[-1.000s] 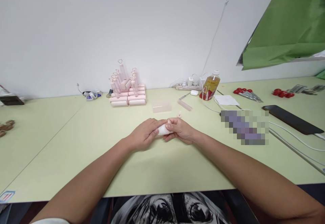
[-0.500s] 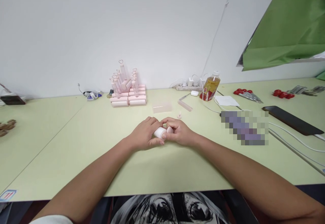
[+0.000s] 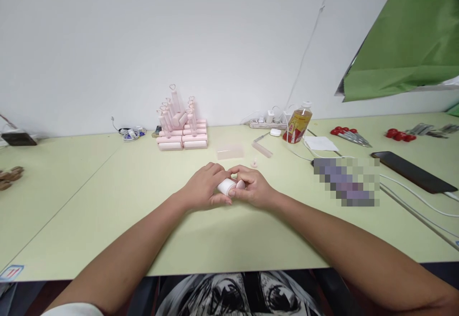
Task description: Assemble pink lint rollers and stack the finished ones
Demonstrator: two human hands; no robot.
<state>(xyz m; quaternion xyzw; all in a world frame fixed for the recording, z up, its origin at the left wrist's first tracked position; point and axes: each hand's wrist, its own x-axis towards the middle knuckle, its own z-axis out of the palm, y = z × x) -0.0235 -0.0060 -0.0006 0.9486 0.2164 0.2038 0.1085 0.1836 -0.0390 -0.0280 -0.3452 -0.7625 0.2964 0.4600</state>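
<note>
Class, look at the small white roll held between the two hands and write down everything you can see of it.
The small white roll is a short cylinder, white and matte, perhaps paper or tape; its material cannot be told for sure. It lies roughly on its side just above the pale green table. The left hand wraps it from the left, the right hand meets its other end, and fingers hide much of it.

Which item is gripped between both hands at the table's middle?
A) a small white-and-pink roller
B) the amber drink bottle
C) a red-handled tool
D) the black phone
A: the left hand and right hand meet around a small white-and-pink roller, while the amber bottle, black phone and red-handled tools lie untouched farther back.
</note>
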